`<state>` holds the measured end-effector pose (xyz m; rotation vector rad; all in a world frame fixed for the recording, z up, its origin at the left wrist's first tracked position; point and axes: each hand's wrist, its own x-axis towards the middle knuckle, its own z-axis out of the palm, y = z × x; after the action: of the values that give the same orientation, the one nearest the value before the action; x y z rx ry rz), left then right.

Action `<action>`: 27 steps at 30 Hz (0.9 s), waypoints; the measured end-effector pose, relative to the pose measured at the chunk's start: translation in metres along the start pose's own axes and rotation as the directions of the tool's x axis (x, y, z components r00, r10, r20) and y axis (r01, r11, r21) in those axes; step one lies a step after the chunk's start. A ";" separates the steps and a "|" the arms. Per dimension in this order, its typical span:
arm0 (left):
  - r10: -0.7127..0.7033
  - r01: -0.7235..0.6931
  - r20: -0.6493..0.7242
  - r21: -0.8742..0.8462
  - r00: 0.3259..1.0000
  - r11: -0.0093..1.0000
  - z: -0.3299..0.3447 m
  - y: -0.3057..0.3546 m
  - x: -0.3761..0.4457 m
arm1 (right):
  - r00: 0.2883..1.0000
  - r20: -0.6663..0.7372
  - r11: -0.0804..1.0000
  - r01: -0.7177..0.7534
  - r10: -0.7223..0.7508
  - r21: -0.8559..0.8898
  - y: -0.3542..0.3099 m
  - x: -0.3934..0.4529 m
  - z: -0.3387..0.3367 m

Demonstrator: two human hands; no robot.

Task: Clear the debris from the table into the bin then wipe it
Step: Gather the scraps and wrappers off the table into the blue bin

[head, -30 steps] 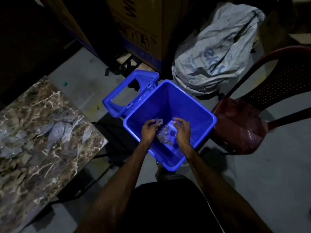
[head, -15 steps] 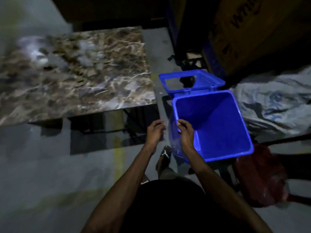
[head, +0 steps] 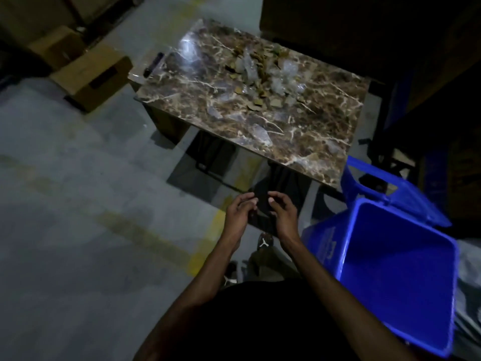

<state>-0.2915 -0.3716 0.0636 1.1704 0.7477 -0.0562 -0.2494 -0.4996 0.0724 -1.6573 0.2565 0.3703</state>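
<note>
While we look down from the head camera, our left hand (head: 238,216) and right hand (head: 282,216) hang side by side over the grey floor (head: 78,204), just short of the near edge of the table (head: 299,131). Both hands hold nothing; the fingers of each are loosely curled and a little spread, thumbs turned inward toward each other, with a narrow dark gap between the two hands.

From our hands, the marble-patterned table lies at twelve o'clock. The debris (head: 263,74) sits on its far half, toward one o'clock: a scatter of dry brown leaves mixed with crumpled clear plastic pieces, bunched toward the far right part of the top. A few flatter clear scraps lie nearer the middle and the near edge. We cannot tell each piece apart in the dim light.

The blue bin (head: 400,277) stands on the floor at four o'clock from our hands, just beside the table's near right corner, its mouth open toward us. Its lid (head: 377,188) is flipped back at the far side, at about two o'clock.

At ten o'clock, well apart from the table, cardboard boxes (head: 91,74) rest on the floor. A dark handled object (head: 153,65) lies at the table's far left corner; we cannot tell what it is.
</note>
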 end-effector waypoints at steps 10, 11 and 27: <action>0.129 -0.100 -0.174 0.166 0.976 0.981 -0.015 0.052 0.083 | 0.980 0.191 0.993 0.080 -0.063 -0.085 -0.019 0.097 0.052; 0.161 -0.119 -0.177 0.225 0.971 0.967 -0.012 0.061 0.095 | 0.978 0.194 0.992 0.088 -0.069 -0.091 -0.024 0.114 0.053; 0.120 -0.065 -0.121 0.382 0.985 0.922 0.041 0.144 0.252 | 0.998 0.049 0.995 0.053 -0.049 -0.082 -0.064 0.277 0.043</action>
<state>-0.0199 -0.2630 0.0480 1.5904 0.8287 -0.0382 0.0263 -0.4362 0.0203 -1.7315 0.1656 0.3854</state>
